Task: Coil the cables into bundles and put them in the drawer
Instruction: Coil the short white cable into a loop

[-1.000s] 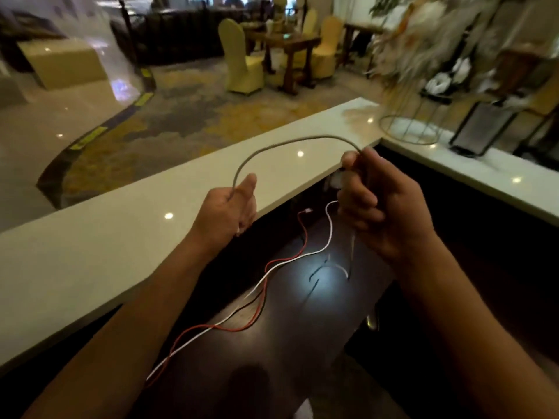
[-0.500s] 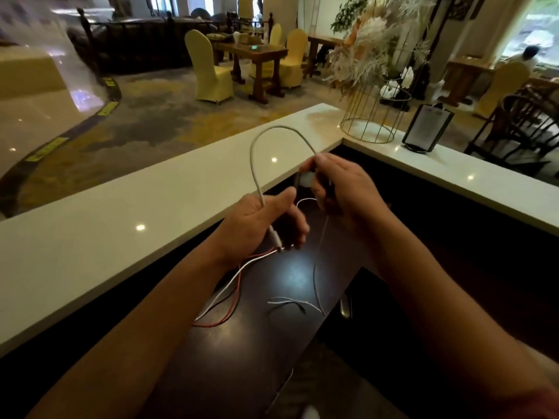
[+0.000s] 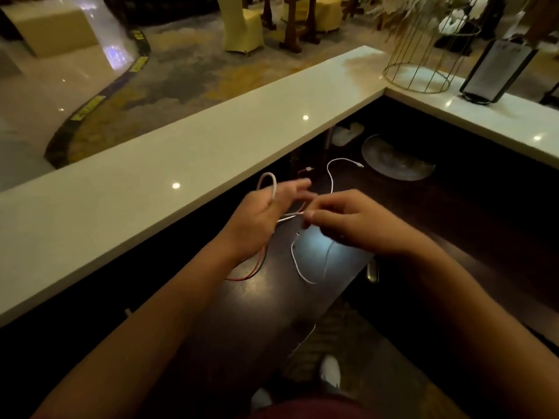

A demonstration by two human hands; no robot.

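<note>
My left hand (image 3: 266, 213) holds a small loop of the grey-white cable (image 3: 270, 184), which sticks up above its thumb. My right hand (image 3: 348, 222) pinches the same cable just right of the left hand, and the loose tail (image 3: 298, 266) hangs down onto the dark wooden desk (image 3: 272, 303). A second white cable (image 3: 335, 167) lies on the desk beyond my hands. A red cable (image 3: 251, 270) lies under my left wrist. No drawer is visible.
A pale stone counter (image 3: 181, 164) runs along the left and back and turns right. A gold wire stand (image 3: 417, 71) and a black sign holder (image 3: 496, 74) sit on it. A round glass plate (image 3: 396, 164) lies on the dark desk.
The big arch of cable between my hands has shrunk to a small loop at my left hand. Both hands came together and lower over the desk; the camera tilted down.
</note>
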